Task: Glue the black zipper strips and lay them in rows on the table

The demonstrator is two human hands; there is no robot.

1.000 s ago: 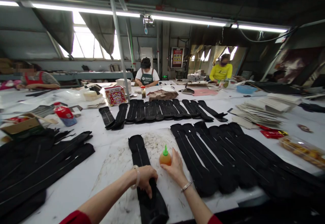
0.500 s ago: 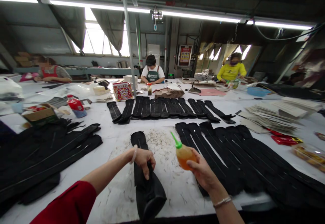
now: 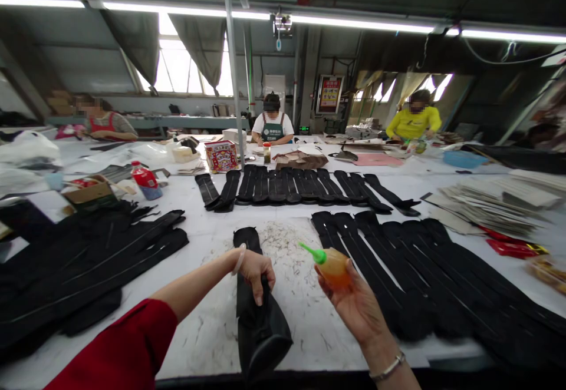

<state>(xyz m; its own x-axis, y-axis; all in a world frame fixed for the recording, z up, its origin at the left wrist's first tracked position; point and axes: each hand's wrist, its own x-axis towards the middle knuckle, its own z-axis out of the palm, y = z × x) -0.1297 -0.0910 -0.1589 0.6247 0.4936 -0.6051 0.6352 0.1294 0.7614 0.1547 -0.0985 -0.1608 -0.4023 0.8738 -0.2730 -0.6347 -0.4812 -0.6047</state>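
My left hand (image 3: 254,272) is closed around a long black fabric piece (image 3: 256,319) that lies lengthwise on the white table (image 3: 212,331) straight before me. My right hand (image 3: 354,301) holds a small orange squeeze bottle (image 3: 333,265) with a green nozzle, lifted above the table and tipped so the nozzle points left toward the black piece. A scribbled, stained patch of table lies between the two hands.
Rows of black fabric pieces (image 3: 398,260) lie to the right, more across the middle (image 3: 300,187) and a pile at the left (image 3: 88,260). A red-capped bottle (image 3: 145,181), a cardboard box (image 3: 88,192) and paper stacks (image 3: 486,204) stand around. Three people work at the far side.
My right hand picked the orange bottle up from the table and tilted its nozzle leftward. My left hand kept its grip on the black piece and its near end has lifted a little.
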